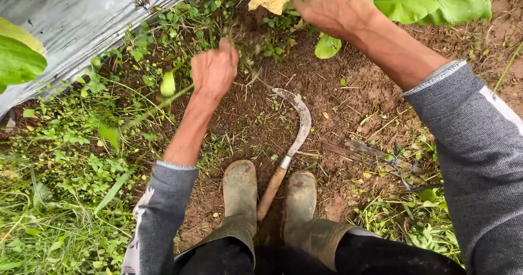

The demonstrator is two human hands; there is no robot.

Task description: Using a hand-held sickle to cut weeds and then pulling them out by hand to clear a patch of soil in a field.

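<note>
Crouching over bare brown soil (348, 106), I watch my left hand (214, 69) closed in a fist on a clump of small green weeds (245, 45), the knuckles turned up and the wispy stems sticking out past the thumb side toward the top edge of the ground. My right hand (332, 3) is farther out, at the top edge, fingers curled down among the large pale-green leaves (430, 1) of a broad plant; whether it grips anything there I cannot tell, since the fingertips are hidden. The weeds lie just ahead of the left fist and slightly to its right, between the two hands, so the left hand is the nearer one by far. They look thin, short and tangled, with bits of soil clinging, rooted where the green cover meets the dug earth. A sickle (291, 144) lies untouched on the soil between my two muddy rubber boots (239, 190), its wooden handle pointing back toward me and its rusty curved blade arcing away and to the left, well apart from both hands. A strip of grey plastic sheeting (81, 19) runs across the upper left corner, and a low mat of clover-like weeds and grass (60, 166) covers the left side of the ground.
</note>
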